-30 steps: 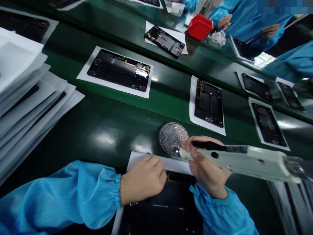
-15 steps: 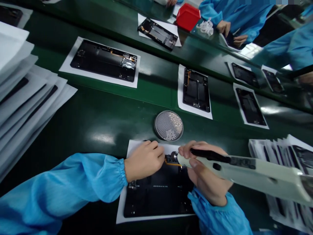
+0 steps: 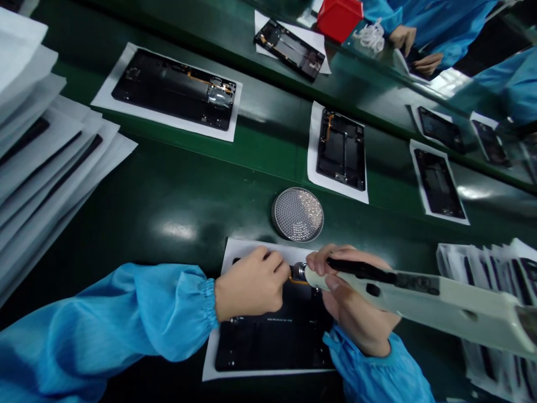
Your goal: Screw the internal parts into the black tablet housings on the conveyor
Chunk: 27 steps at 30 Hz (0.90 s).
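Note:
My right hand [image 3: 350, 291] is wrapped round a pale electric screwdriver [image 3: 415, 296] with a black lever. Its metal nose points left, down at the upper part of a dark tablet housing [image 3: 272, 347]. My left hand [image 3: 254, 282] is closed over the same upper part, its fingertips pinched together beside the nose. Whatever those fingertips hold is hidden from me. An orange flex cable [image 3: 298, 281] shows between the two hands. Under the housing lies a sheet of white paper [image 3: 211, 347]. Just beyond stands a round dish [image 3: 297, 214] with a dotted plate and small shiny pieces, probably screws.
Paper sleeves [image 3: 62, 151] are stacked high at left, with more packed upright [image 3: 499, 302] at right. Several housings lie on paper beyond, including a large one [image 3: 176, 89] and a smaller one [image 3: 342, 148]. Across the bench, near a red bin [image 3: 339, 19], are a co-worker's hands [image 3: 413, 50].
The view has shifted slightly, so the dish and far housings sit a little differently. My left fingers have edged closer to the screwdriver's nose. The right hand keeps its hold.

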Motion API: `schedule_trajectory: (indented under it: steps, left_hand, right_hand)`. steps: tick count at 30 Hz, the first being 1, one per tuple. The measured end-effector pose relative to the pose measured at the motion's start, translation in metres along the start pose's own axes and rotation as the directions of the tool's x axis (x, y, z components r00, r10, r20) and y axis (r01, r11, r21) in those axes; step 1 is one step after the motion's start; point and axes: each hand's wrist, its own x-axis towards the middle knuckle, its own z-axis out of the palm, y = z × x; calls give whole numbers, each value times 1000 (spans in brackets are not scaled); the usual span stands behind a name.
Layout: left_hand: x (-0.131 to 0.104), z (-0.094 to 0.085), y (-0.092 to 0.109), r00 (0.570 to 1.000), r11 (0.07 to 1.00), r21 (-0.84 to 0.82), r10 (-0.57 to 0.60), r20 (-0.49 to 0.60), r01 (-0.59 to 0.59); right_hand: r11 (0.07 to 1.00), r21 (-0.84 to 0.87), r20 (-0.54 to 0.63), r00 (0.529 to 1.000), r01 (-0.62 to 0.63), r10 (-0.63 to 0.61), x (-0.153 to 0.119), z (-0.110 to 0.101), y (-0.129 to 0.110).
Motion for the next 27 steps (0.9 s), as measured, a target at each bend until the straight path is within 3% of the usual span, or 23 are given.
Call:
schedule_trajectory:
  steps: [27]
  left_hand:
    - [-6,-4,-5,999,998,-50,-35,2,35]
  right_hand:
    - [999,33,6,1000,23,-24,5,7,0]
